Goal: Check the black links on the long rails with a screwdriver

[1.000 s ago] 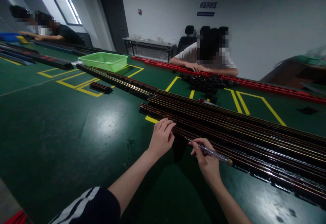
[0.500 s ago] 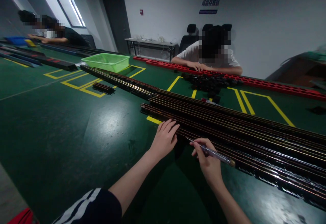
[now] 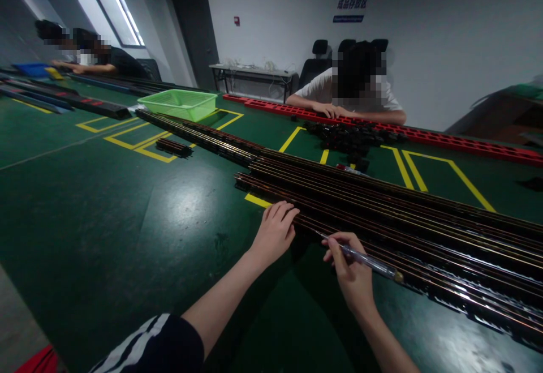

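My left hand [image 3: 275, 228] lies on the near edge of long dark rails [image 3: 407, 214] with copper- and gold-coloured lines, its fingers stretched out and slightly bent. Closed around a slim pen-shaped tool [image 3: 375, 264] is my right hand [image 3: 352, 271]. The tool has a clear handle, a brass-coloured end and a thin metal tip. Its tip points left along the nearest rail, a short way right of my left fingers; whether it touches the rail I cannot tell. The rails lie side by side, running from upper left to lower right.
Beyond the rails are a pile of small black parts [image 3: 348, 138] and a red slotted strip [image 3: 445, 138]. A light green basket [image 3: 180, 104] and a short dark bundle [image 3: 173, 148] lie to the left. One person sits opposite; others work at far left.
My right hand has slid a little to the right along the nearest rail with the pen-shaped tool. My left hand stays in nearly the same place on the rails.
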### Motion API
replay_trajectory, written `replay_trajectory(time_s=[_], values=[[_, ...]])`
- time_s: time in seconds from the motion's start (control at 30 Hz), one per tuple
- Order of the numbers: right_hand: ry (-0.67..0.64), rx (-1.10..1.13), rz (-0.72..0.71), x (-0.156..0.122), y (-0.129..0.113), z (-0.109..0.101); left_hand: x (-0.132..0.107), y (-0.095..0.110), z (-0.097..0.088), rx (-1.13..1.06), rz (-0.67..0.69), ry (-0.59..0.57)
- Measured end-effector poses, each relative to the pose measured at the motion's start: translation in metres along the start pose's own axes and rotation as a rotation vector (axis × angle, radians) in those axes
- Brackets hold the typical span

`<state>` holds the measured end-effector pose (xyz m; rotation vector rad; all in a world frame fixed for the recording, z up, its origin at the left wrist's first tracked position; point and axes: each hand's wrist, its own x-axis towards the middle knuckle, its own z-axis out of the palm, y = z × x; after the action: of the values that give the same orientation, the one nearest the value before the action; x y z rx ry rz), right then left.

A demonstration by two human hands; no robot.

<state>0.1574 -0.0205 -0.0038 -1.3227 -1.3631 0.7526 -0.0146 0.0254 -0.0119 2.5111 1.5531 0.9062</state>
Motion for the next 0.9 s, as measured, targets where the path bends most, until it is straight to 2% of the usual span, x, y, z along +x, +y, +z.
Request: replay_trajectory(time_s=[0.43, 0.77, 0.9], values=[[-0.020, 0.009, -0.015, 0.0014, 0.0025, -0.0003, 0.0013, 0.0005, 0.0014, 0.042, -0.009, -0.005], [0.035, 0.045, -0.023, 0.0004, -0.0026, 0.0073, 0.0023, 0.0024, -0.0002, 0.090, -0.001, 0.000], [0.015, 0.057, -0.028, -0.0007, -0.0039, 0.0068, 0.0022, 0.0021, -0.0007, 0.097, 0.001, 0.005]])
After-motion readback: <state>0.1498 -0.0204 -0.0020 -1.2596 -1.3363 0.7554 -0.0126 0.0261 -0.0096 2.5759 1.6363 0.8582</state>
